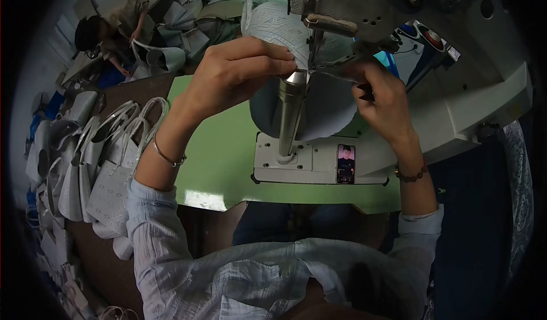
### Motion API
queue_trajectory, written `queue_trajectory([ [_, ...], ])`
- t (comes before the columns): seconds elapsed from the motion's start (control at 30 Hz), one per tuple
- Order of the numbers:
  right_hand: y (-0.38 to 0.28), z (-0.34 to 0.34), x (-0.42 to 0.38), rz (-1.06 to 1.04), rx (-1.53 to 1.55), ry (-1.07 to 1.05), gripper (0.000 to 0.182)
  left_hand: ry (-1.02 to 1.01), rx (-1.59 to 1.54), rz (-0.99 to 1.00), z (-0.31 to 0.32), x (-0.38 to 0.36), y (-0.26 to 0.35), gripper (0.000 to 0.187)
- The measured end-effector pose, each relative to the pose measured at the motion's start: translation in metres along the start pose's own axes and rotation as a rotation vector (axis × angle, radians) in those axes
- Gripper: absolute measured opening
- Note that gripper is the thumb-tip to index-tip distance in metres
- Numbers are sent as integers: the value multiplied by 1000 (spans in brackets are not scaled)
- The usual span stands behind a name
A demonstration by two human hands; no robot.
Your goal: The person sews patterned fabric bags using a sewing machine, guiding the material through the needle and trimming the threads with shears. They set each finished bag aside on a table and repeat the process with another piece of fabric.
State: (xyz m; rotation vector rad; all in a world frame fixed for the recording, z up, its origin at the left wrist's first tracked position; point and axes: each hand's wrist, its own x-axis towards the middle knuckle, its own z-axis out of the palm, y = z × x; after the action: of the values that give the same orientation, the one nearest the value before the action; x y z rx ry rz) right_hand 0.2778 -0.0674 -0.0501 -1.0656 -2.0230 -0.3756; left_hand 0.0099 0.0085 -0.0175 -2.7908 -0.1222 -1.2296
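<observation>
A pale grey patterned bag (273, 23) is draped around the post (290, 115) of a post-bed sewing machine (342, 6), its edge at the needle area. My left hand (233, 66) is closed, thumb and fingers pinching the bag's edge just left of the needle, over the post's metal top. On the other side, my right hand (382, 95) has its fingers curled at the bag's edge, right of the presser foot. Its fingertips are partly hidden in shadow and behind the machine parts. The smooth inner side of the bag hangs behind the post.
Several grey bags with handles (108, 166) are heaped at the left. A phone (345, 164) lies on the machine's base plate, on the green table (211, 149). At the upper left, another person (114, 41) handles a bag beside piled pieces (194, 29).
</observation>
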Motion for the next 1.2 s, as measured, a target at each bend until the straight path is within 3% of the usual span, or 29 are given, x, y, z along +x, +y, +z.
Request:
queue_trajectory([
  [0.63,2,6,-5,54,59,-40,38,32,-96,-113,9,-5,-7,36],
  [0.7,1,10,-8,18,41,35,42,40,-101,-128,15,-8,-10,37],
  [0.77,2,15,-19,8,31,3,36,80,-81,-132,24,-16,-14,39],
  [0.83,8,32,-33,87,70,-11,38,53,-143,-189,30,-26,-17,46],
  [0.97,6,53,-49,145,182,-43,38,196,-256,-162,52,-42,-15,52],
  [1.03,9,59,-54,301,150,-49,40,289,-217,-173,64,-52,-15,46],
  [1.07,14,66,-54,287,156,-62,40,369,-215,-140,71,-57,-16,41],
  [1.13,26,85,-64,70,122,5,43,340,-200,-194,87,-74,-19,43],
  [1.2,34,101,-86,165,145,-79,41,304,-187,-235,100,-98,-16,44],
])
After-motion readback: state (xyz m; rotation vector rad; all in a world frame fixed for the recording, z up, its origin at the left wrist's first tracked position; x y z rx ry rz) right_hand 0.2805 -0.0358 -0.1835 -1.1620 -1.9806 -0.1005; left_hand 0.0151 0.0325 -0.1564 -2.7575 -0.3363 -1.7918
